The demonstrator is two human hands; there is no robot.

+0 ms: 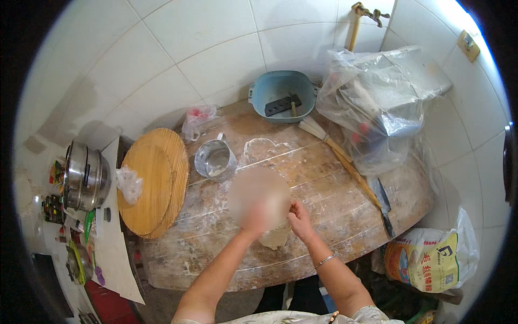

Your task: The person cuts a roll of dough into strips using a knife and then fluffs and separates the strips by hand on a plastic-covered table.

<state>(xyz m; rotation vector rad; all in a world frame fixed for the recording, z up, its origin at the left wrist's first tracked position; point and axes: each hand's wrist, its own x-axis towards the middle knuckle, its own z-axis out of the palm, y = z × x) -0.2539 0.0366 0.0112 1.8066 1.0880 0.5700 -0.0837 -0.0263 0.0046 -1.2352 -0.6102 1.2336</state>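
The left hand (pixel 256 217) is under a round blur, so its finger position cannot be told. The right hand (pixel 299 220), near it, has its fingers curled together; whether they pinch anything cannot be told. A pale beige, flat, dough-like piece (pixel 275 239) lies between the wrists on the worn, white-dusted wooden desk (pixel 189 264). A round, silver metal cup (pixel 216 158) stands beyond the left hand.

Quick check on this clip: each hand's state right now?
Left hand: cannot be told; it is blurred out.
Right hand: closed, fingers curled; whether it holds anything cannot be told.
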